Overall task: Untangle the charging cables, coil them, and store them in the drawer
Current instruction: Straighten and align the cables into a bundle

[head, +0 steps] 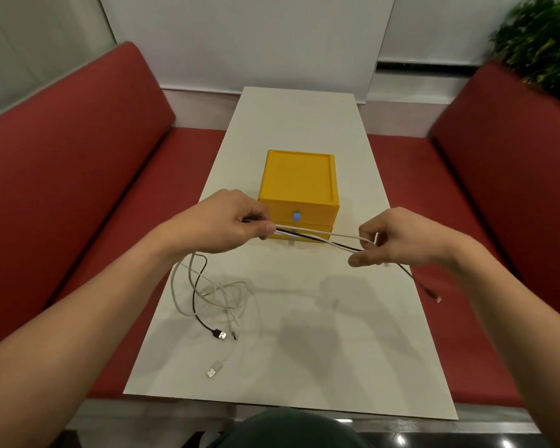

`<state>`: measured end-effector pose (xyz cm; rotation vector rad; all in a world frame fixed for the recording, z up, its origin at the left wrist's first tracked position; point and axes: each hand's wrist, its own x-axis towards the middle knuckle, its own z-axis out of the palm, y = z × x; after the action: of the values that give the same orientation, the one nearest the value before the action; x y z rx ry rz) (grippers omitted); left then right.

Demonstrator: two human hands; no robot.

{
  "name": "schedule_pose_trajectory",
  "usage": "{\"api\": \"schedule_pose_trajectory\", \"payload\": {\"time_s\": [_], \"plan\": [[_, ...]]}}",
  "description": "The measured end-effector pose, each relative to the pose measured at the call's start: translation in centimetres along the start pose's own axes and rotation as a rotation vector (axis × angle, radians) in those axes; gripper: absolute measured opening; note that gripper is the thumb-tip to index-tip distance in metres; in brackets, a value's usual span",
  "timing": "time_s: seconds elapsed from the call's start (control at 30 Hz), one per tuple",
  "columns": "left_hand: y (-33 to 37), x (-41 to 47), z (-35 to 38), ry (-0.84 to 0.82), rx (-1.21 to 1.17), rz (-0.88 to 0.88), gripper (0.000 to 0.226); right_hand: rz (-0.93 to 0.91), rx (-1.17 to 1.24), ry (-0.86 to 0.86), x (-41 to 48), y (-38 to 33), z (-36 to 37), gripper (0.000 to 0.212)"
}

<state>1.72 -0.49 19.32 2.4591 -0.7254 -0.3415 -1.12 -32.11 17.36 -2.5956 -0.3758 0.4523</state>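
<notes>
From the head camera, the left hand (pixel 227 221) is clenched around a bundle of white and black charging cables (pixel 320 239), and the right hand (pixel 398 240) pinches the same strands between thumb and fingers, holding them taut above the table (pixel 337 350). Their loose tangle (pixel 214 295) lies by the table's left edge. A yellow drawer unit (pixel 299 189) stands mid-table behind the hands, both drawers closed, their contents hidden. Red benches (pixel 78 189) flank the table.
</notes>
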Motion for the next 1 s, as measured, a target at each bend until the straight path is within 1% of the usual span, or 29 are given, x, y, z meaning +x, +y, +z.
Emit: {"api": "schedule_pose_trajectory", "payload": {"time_s": [0.1,0.27,0.3,0.37,0.4,0.43,0.47,0.5,0.53,0.57,0.6,0.63,0.67,0.7,0.73,0.77,0.8,0.83,0.9,0.93,0.97,1.0], "plan": [[0.4,0.0,0.0,-0.013,-0.015,0.011,0.022,0.064,0.063,0.051,0.0,1.5,0.8,0.066],[0.5,-0.2,-0.4,-0.038,0.017,0.016,0.022,0.085,0.245,0.161,0.3,4.3,2.9,0.079],[0.1,-0.5,-0.7,-0.032,0.014,0.005,0.022,0.104,0.330,0.182,0.1,5.1,3.0,0.083],[-0.4,-1.0,-1.4,-0.011,-0.028,-0.035,0.023,0.131,0.617,0.229,-0.6,7.2,3.5,0.085],[-0.5,-1.1,-1.6,-0.011,-0.055,-0.047,0.024,0.151,0.691,0.230,-0.9,8.2,3.9,0.086],[-0.5,-1.1,-1.7,-0.020,-0.072,-0.049,0.024,0.176,0.674,0.201,-1.0,8.7,4.2,0.086],[-0.3,-1.1,-1.6,-0.031,-0.077,-0.043,0.024,0.211,0.592,0.148,-1.0,8.8,4.6,0.081],[0.0,-0.9,-1.5,-0.034,-0.076,-0.032,0.024,0.242,0.465,0.100,-0.7,8.8,5.0,0.069],[0.2,-0.7,-1.4,-0.034,-0.075,-0.018,0.024,0.268,0.305,0.071,-0.3,8.3,5.2,0.054],[0.4,-0.4,-1.3,-0.039,-0.073,-0.007,0.024,0.266,0.158,0.062,0.0,7.4,5.3,0.044],[0.5,-0.3,-1.2,-0.051,-0.067,-0.001,0.025,0.229,0.070,0.095,0.2,6.2,5.2,0.044],[0.5,-0.2,-1.1,-0.066,-0.059,0.005,0.025,0.160,0.065,0.157,0.5,4.7,5.1,0.047],[0.6,-0.1,-1.1,-0.080,-0.049,0.010,0.025,0.080,0.136,0.218,0.7,2.8,5.0,0.048],[0.6,-0.1,-1.1,-0.090,-0.040,0.016,0.025,-0.007,0.257,0.248,0.8,0.6,5.0,0.048],[0.7,-0.1,-1.0,-0.097,-0.032,0.025,0.025,-0.088,0.360,0.236,0.8,-1.6,5.1,0.051],[0.8,-0.1,-0.9,-0.101,-0.025,0.034,0.025,-0.151,0.405,0.209,0.8,-3.7,5.3,0.057],[1.0,-0.1,-0.9,-0.105,-0.017,0.043,0.025,-0.192,0.393,0.189,1.0,-5.2,5.7,0.058],[1.2,-0.2,-1.0,-0.109,-0.007,0.050,0.024,-0.220,0.371,0.192,1.2,-6.2,6.0,0.052],[1.3,-0.4,-1.1,-0.110,0.022,0.058,0.024,-0.252,0.359,0.248,1.6,-6.9,6.1,0.025],[1.3,-0.6,-1.2,-0.109,0.037,0.058,0.024,-0.255,0.374,0.269,1.7,-6.9,6.0,0.016],[1.2,-0.7,-1.2,-0.106,0.050,0.057,0.024,-0.248,0.384,0.276,1.8,-6.8,5.8,0.016],[1.2,-0.8,-1.2,-0.103,0.060,0.055,0.024,-0.252,0.378,0.285,1.9,-6.8,5.7,0.021]]}}
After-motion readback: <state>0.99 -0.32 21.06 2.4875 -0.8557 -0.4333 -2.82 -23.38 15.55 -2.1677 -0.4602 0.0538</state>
